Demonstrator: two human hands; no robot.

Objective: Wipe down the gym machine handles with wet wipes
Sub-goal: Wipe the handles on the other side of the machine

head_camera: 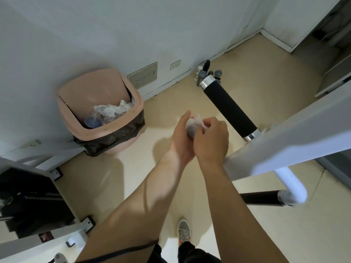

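Both hands, left and right, ball up wipe at centre, likely for bin left.

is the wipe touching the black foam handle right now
No, the crumpled white wet wipe is bunched between the left hand and right hand, clear of the black foam handle.

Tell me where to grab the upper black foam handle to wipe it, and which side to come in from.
Wrap the wipe around the middle of the black foam handle, between its metal collars. Come from the left, where both hands, left hand and right hand, already are. The white frame bar blocks the right, and the handle's free end points away towards the wall.
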